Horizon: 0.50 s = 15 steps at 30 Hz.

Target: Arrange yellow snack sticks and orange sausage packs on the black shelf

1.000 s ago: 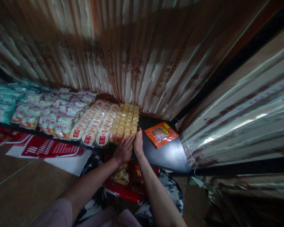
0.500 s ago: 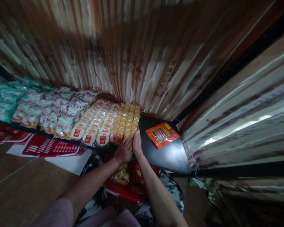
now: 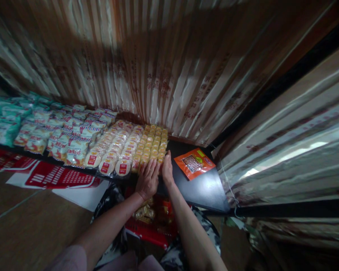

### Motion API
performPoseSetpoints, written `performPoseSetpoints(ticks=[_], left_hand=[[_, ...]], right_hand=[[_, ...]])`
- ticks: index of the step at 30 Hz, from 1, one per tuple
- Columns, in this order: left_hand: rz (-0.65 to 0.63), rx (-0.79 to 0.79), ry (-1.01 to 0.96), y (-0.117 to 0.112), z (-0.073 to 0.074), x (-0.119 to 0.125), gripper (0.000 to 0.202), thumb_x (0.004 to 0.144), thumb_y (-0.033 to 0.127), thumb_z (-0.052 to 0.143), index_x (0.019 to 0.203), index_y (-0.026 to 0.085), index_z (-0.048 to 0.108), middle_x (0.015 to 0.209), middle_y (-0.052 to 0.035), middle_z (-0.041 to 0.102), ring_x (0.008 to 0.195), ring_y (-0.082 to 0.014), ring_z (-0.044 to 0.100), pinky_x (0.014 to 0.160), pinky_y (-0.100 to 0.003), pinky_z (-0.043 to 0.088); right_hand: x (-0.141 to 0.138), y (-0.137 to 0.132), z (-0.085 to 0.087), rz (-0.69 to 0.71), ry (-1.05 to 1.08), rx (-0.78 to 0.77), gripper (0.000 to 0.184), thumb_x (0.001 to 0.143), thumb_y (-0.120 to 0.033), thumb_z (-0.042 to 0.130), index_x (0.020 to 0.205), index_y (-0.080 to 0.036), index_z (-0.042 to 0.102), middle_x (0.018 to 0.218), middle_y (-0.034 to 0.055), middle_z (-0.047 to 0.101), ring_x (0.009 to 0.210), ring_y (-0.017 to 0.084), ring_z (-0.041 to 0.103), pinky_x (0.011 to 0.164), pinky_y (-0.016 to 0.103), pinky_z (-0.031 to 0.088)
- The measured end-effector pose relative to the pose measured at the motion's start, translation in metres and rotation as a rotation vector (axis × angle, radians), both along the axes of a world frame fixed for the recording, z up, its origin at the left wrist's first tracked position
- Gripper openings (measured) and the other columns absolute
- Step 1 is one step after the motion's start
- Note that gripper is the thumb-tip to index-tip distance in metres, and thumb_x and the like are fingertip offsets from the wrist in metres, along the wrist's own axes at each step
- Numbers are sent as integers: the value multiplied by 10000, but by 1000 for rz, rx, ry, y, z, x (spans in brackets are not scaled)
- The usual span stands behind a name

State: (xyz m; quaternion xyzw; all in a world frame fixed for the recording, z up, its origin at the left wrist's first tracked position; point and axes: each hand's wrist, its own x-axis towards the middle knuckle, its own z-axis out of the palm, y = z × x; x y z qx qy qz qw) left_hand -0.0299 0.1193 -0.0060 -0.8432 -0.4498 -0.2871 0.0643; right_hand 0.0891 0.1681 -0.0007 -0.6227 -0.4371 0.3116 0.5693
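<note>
Both hands meet at the front edge of a low black counter (image 3: 207, 190), against the rows of small yellow packets (image 3: 152, 145) that run away toward twelve o'clock. The left hand (image 3: 147, 180) lies palm down with its fingers straight and close together, the fingertips resting on the nearest ends of the yellow packets; it grips nothing. The right hand (image 3: 167, 170) stands on its edge just beside the left, fingers stretched flat along the right flank of the last yellow row, touching it without closing round anything. At about three o'clock from the right hand, near but apart, an orange packet (image 3: 194, 162) lies flat by itself on the bare dark top. At nine to ten o'clock from the hands the yellow rows touch rows of round cakes (image 3: 113, 154) in clear wrap with red labels, then white and red packets (image 3: 70, 145), then teal packets (image 3: 2, 126) at the far left. Below the hands at six o'clock, between the forearms, sits a red basket (image 3: 149, 233) holding more wrapped goods. Red and white sheets (image 3: 56, 176) lie on the brown floor (image 3: 25, 226) at eight o'clock. A striped wall (image 3: 158, 67) rises behind the counter.
</note>
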Motion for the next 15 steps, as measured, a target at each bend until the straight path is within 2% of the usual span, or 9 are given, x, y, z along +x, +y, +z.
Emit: performPoseSetpoints(ticks=[4,10,12,15], left_hand=[[28,-23,8,3,-1,3,563,856,222,384,1406,143,290,1484,-89,264,1392,-232,163,1138,-469,159],[18,-22,-23,-1,1,2,555,863,241,392,1401,147,298,1476,-86,292,1389,-229,178,1142,-470,142],[32,-40,-61,-1,7,0,545,867,250,395,1397,160,306,1480,-95,282,1391,-243,167,1133,-488,153],[67,-70,-131,11,26,-3,521,869,243,385,1379,148,339,1495,-114,238,1395,-261,141,1122,-492,186]], right_hand=[[-6,5,-1,48,-39,38,697,868,-619,212,1417,-195,284,1484,53,280,1370,181,228,1134,383,154],[-8,2,1,49,-60,47,680,874,-608,214,1413,-201,295,1484,42,280,1371,183,228,1138,381,151],[-4,1,2,35,-28,23,689,871,-612,227,1415,-195,291,1488,47,268,1369,189,235,1137,387,152],[8,3,4,1,-3,-19,713,866,-615,247,1420,-168,277,1495,57,242,1379,190,209,1142,390,129]])
